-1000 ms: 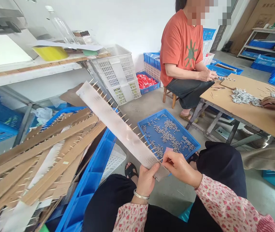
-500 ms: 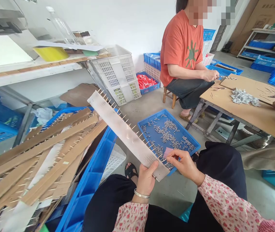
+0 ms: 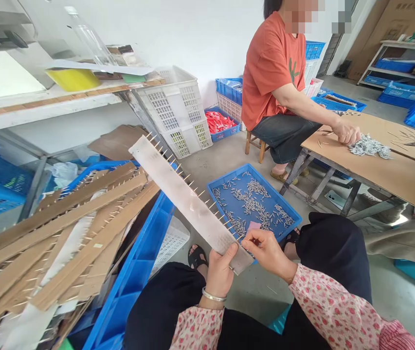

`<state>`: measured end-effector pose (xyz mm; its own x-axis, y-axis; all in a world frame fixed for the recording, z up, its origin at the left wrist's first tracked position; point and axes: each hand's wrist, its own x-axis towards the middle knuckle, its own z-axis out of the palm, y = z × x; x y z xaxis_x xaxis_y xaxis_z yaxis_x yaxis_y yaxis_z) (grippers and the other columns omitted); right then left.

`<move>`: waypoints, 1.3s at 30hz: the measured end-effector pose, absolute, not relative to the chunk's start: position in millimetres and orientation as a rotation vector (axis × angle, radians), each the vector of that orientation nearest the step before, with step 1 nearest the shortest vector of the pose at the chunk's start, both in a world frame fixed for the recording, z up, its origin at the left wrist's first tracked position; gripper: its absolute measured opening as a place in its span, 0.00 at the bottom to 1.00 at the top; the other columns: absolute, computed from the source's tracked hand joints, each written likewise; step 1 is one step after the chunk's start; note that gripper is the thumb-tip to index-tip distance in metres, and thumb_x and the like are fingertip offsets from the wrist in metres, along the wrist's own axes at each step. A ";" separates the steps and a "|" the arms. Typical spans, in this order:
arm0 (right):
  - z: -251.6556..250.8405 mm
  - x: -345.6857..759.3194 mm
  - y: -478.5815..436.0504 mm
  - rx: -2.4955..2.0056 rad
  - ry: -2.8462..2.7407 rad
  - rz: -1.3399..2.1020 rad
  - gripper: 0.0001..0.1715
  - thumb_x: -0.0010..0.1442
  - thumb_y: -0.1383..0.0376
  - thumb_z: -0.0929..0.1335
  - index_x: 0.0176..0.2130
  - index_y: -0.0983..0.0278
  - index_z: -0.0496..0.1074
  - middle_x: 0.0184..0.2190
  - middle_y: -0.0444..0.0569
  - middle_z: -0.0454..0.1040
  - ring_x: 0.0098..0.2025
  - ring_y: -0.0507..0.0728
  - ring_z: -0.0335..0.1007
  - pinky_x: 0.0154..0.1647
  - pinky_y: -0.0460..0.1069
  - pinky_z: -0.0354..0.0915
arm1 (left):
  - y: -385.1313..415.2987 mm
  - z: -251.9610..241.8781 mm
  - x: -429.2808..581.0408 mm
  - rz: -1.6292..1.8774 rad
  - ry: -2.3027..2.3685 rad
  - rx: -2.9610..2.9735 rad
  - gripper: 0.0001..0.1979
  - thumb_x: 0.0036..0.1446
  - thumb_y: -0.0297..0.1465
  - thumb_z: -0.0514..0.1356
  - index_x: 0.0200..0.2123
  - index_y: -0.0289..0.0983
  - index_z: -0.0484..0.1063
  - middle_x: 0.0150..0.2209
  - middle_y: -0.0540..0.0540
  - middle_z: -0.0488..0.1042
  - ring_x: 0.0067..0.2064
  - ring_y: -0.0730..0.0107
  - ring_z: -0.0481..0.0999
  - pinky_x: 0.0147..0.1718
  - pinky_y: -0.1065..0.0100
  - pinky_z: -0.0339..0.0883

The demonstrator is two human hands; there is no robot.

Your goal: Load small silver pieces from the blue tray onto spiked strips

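Observation:
A long pale cardboard strip with a row of thin pointed sticks along its upper right edge slants across the middle. My left hand grips its lower end, thumb on top. My right hand is pinched at the strip's edge near the lowest sticks; what its fingertips hold is too small to make out. Beyond my hands, a blue tray on the floor holds many small grey pointed pieces. A pink scrap shows just above my right fingers.
At left, a blue crate is heaped with similar spiked strips. A person in an orange shirt reaches to a silvery pile on a low table. White crates stand by the wall.
My right hand has moved left, closer to the strip's edge. The other person's hand has gone from in front of the body down to the silvery pile. A hand at the table's right edge has left view.

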<state>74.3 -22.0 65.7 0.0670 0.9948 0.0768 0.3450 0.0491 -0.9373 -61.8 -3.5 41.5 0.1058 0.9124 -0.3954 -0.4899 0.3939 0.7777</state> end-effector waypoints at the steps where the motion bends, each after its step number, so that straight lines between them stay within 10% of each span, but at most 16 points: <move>1: 64.4 72.9 -22.1 -1.447 -1.430 0.918 0.14 0.59 0.63 0.66 0.23 0.65 0.68 0.20 0.43 0.66 0.24 0.50 0.59 0.24 0.45 0.54 | -3.5 41.6 -61.6 1.105 0.993 0.523 0.15 0.36 0.33 0.72 0.29 0.34 0.76 0.29 0.48 0.76 0.31 0.68 0.73 0.33 0.66 0.68; 39: 51.9 71.7 -21.7 -1.343 -1.270 1.031 0.15 0.60 0.59 0.65 0.26 0.65 0.70 0.23 0.44 0.68 0.25 0.51 0.60 0.26 0.45 0.58 | 10.7 36.4 -66.7 1.188 1.012 0.397 0.15 0.36 0.30 0.73 0.29 0.35 0.74 0.25 0.52 0.75 0.26 0.73 0.72 0.27 0.71 0.67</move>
